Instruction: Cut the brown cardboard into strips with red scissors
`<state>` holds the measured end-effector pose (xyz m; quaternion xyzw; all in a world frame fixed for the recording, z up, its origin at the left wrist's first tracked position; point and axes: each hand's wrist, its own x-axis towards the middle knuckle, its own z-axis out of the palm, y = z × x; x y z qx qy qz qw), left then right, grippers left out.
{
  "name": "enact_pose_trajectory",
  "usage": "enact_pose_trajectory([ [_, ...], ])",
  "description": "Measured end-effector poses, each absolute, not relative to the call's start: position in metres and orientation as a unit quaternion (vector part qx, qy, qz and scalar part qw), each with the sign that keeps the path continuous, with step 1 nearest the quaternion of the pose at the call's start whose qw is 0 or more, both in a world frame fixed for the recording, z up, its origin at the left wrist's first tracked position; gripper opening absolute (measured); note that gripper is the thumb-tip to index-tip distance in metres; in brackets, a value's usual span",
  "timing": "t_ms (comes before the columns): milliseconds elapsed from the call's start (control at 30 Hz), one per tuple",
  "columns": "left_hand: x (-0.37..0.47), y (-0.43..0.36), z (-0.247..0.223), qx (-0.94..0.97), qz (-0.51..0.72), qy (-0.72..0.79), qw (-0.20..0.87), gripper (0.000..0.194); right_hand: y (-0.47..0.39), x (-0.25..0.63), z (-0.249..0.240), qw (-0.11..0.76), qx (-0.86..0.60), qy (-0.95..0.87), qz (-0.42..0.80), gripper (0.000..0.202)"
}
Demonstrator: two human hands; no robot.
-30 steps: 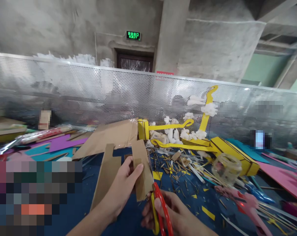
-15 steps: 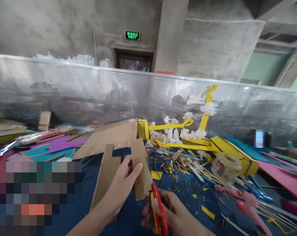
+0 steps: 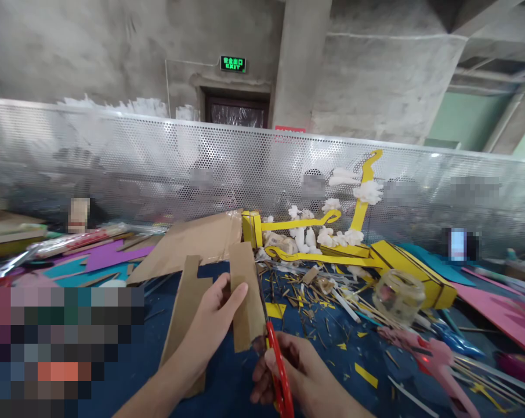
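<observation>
My left hand [image 3: 222, 310] grips a narrow strip of cardboard [image 3: 245, 290] by its left edge, thumb on top, holding it up over the blue table. Red-and-yellow scissors [image 3: 279, 371] are in my right hand [image 3: 290, 371], their handles between its fingers. The blades point upward along the strip's lower right edge. Behind my left wrist, a larger notched piece of cardboard [image 3: 181, 319] lies on the table.
Scraps and thin sticks [image 3: 306, 302] litter the blue table [image 3: 327, 377]. A glass jar [image 3: 399, 297], a pink glue gun [image 3: 431, 357] and yellow shapes [image 3: 414, 273] lie right. A big cardboard sheet [image 3: 201, 238] leans near the perforated metal screen [image 3: 201, 157].
The scissors have tilted slightly and shifted a little up and left against the strip, with less of the yellow handle showing. My left hand keeps its hold, moved very slightly left.
</observation>
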<state>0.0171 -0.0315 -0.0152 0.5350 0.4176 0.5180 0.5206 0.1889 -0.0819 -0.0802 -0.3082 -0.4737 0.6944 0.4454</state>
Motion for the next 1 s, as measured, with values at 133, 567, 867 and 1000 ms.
enact_pose_trajectory([
  [133,0.013,-0.025,-0.018,0.552,0.502,0.435,0.504,0.034,-0.081,0.186,-0.088,0.476,-0.339,-0.459,0.669,0.065],
  [567,0.018,-0.029,-0.019,0.553,0.466,0.407,0.558,0.047,-0.087,0.201,-0.071,0.493,-0.323,-0.375,0.716,0.061],
  [867,0.018,-0.029,-0.02,0.503,0.512,0.434,0.544,0.042,-0.089,0.197,-0.069,0.453,-0.298,-0.39,0.744,0.055],
  [1000,0.015,-0.025,-0.02,0.505,0.55,0.416,0.519,0.039,-0.09,0.2,-0.059,0.416,-0.296,-0.403,0.759,0.053],
])
